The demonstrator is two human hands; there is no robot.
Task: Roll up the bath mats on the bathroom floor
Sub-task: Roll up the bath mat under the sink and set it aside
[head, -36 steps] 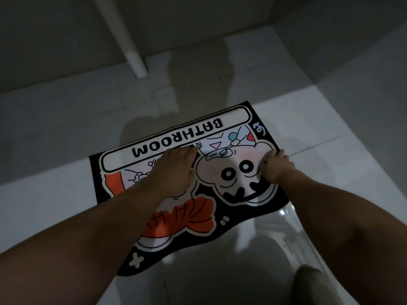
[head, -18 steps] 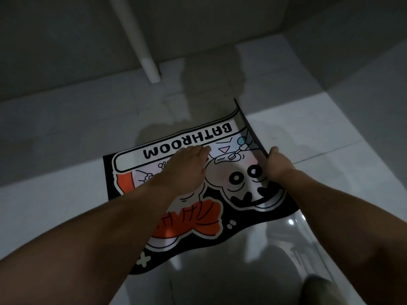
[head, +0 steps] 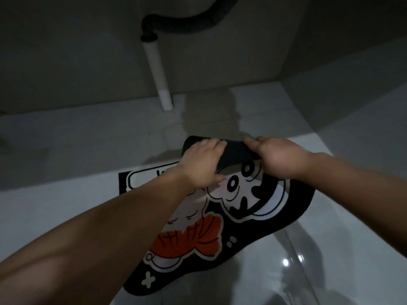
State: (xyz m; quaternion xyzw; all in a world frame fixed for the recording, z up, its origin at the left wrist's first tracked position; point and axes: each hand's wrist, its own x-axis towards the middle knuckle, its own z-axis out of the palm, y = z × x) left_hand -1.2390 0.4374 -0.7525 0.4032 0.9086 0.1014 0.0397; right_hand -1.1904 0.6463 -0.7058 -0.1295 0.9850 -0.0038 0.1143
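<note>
Your grip is closed on the bath mat [head: 253,219]. The left hand [head: 202,164] and right hand [head: 283,159] sit side by side, fingers curled over its turned-over far end, and nothing else is held.

The pale tiled floor [head: 66,155] fills the lower view and meets a grey wall [head: 66,51] at the back. The mat lies on the floor in front of you, printed face up, with most of it flat. Only the far right part is lifted and doubled back, so its dark underside shows as a flap [head: 236,150] between your hands. A white pipe [head: 157,69] runs down the wall to the floor beyond the mat, and a black hose [head: 189,20] joins its top.

The unrolled part lies from your grip back toward you and to your left. The fold line runs across from hand to hand. The lettered band [head: 149,176] leaves your left hand and runs leftward, which marks the mat's long side. By that, the turn looks taken at a corner, askew to the edges. Your left hand is nearer the flat part, its thumb touching the print, so it seems best placed to square the fold. The roll is barely begun.
</note>
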